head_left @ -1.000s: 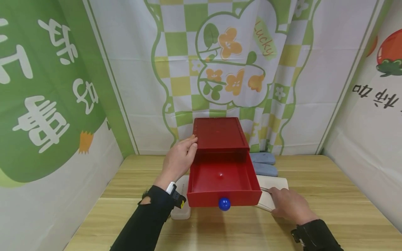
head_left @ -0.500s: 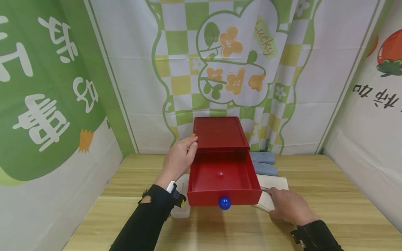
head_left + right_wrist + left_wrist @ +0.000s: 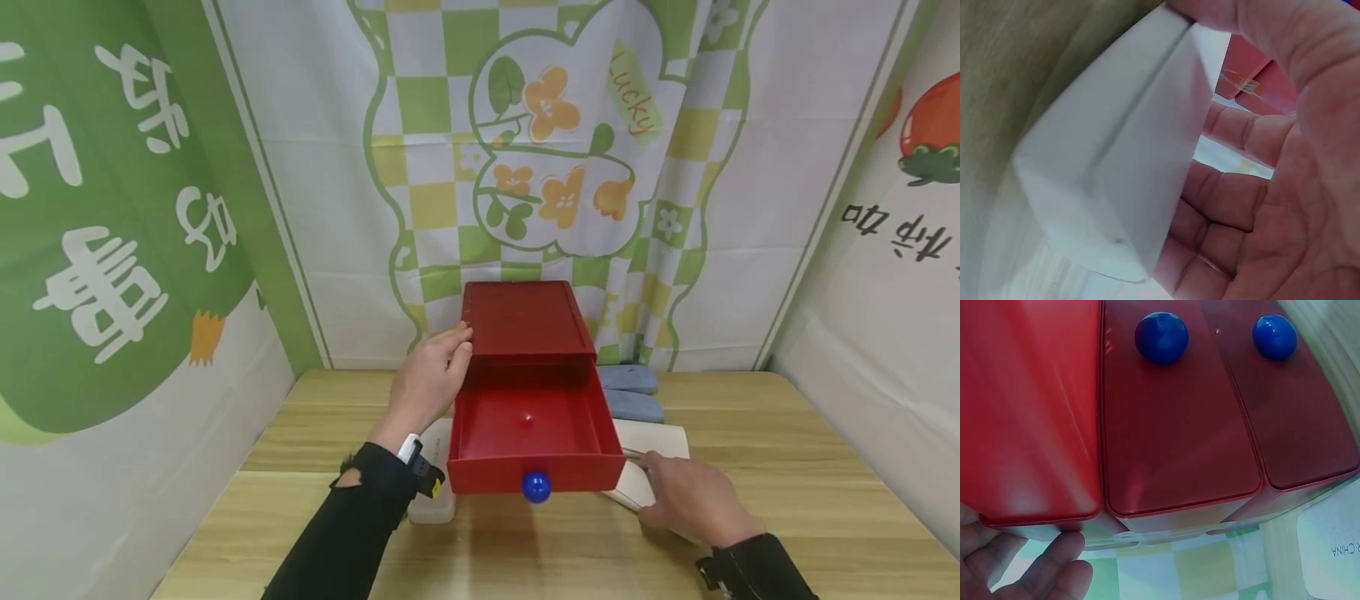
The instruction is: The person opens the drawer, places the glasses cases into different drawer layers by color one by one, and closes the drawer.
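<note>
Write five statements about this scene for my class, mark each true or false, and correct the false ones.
1. The red drawer is pulled open. True.
2. The drawer's knob is yellow. False: the knob is blue.
3. The left hand touches the red cabinet. True.
4. The right hand grips the drawer's front. False: the right hand holds a pale object beside the drawer.
5. Two blue-grey items lie to the cabinet's right in the head view. True.
</note>
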A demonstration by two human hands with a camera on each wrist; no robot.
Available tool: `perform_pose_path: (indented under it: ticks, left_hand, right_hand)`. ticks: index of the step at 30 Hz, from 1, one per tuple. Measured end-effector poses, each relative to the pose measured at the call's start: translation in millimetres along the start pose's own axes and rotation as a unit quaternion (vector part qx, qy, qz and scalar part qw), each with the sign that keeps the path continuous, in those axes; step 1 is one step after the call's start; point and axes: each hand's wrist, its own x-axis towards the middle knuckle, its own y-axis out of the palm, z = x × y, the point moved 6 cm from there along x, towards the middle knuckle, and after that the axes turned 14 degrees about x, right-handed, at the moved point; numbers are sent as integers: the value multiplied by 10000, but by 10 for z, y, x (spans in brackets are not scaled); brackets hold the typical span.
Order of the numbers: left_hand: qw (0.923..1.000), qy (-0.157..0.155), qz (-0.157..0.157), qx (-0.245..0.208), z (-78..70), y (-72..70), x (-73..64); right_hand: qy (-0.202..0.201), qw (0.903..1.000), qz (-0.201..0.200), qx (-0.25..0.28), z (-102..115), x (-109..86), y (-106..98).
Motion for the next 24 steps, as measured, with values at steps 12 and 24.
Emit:
perform_pose_path:
  ticks: [12, 24]
  left_hand:
    - [10000, 6, 52, 25, 0, 2, 5]
    - [10000, -18, 78, 59, 1, 14, 6]
  right_hand:
    - [-49, 9998, -138, 116, 46, -51, -77]
    - [-113, 9987, -427, 235, 4, -73, -368]
